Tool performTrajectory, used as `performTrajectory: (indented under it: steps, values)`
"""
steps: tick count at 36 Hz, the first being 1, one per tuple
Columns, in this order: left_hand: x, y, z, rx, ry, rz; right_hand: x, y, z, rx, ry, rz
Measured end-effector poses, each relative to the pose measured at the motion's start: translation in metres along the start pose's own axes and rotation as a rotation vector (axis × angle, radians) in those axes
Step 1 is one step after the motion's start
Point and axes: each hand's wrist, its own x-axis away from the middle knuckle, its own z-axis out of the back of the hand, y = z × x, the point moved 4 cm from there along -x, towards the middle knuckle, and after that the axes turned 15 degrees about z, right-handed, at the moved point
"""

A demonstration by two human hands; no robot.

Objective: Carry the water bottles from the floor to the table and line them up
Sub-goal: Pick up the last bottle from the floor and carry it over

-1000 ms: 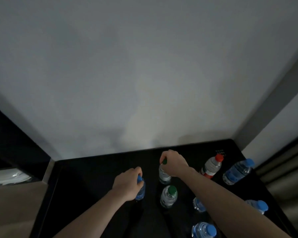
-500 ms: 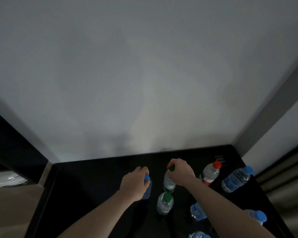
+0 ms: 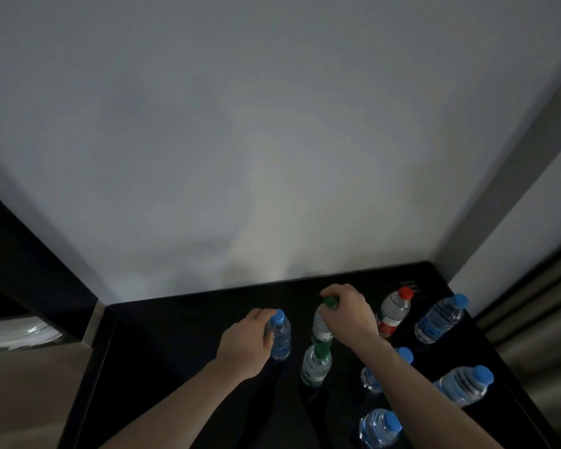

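Both hands are down on the black worktop [image 3: 175, 351] against the wall. The left hand [image 3: 245, 343] has its grip clamped around a blue-capped bottle [image 3: 280, 335] standing upright. The right hand [image 3: 348, 311] pinches the neck of a green-capped bottle [image 3: 321, 324] just beside it. Another green-capped one [image 3: 316, 364] stands in front, a red-capped bottle [image 3: 394, 311] to the right.

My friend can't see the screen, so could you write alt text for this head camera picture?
Seen from above, a person's left hand grips a blue-capped bottle and the right hand grips a green-capped bottle, both upright on a black table against a pale wall. Six more bottles stand nearby, one red-capped.
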Motion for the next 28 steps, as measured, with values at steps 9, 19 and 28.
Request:
performTrajectory:
  steps: [9,19,28]
  values:
    - [0.094,-0.094,0.066,0.176,0.097,-0.027,0.076,-0.103,-0.023,-0.067,0.033,0.260]
    - [0.193,-0.234,0.141,0.227,0.223,0.007,0.135,-0.230,-0.126,-0.085,-0.310,0.326]
    - [0.268,-0.323,0.177,0.160,0.235,0.127,0.171,-0.322,-0.194,-0.074,-0.551,0.403]
